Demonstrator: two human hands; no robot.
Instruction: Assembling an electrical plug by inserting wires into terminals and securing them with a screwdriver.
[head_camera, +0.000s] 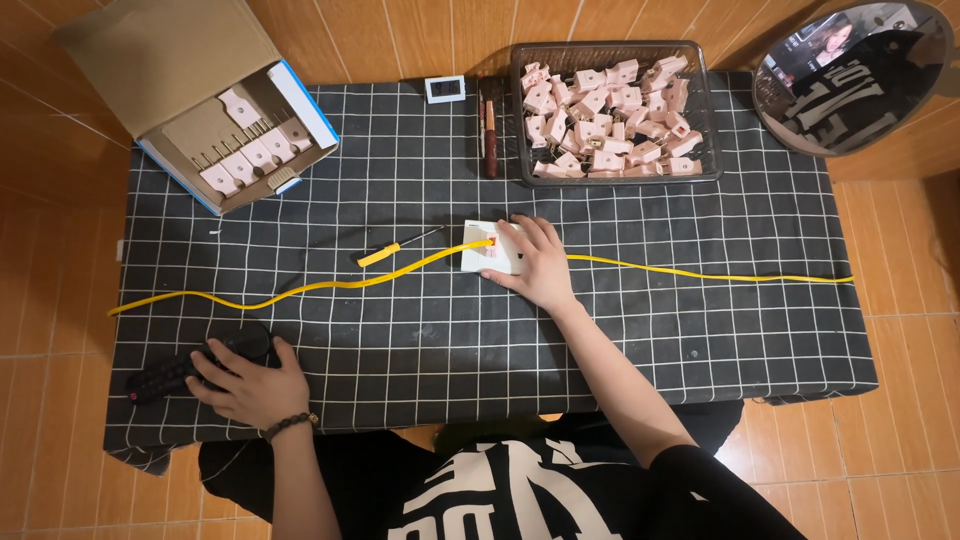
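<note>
Fingers of the right hand (535, 265) lie flat on a small white socket (482, 247), gripping nothing, with a yellow wire (300, 288) running under it. Left hand (250, 385) curls loosely over a black remote (175, 372) at the near left.

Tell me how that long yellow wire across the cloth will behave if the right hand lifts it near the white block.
The yellow wire lies in loose waves, so it probably sags and trails rather than staying stiff. It looks thin, likely light. One stretch runs under the right hand at the white block, so lifting may tug that block.
</note>
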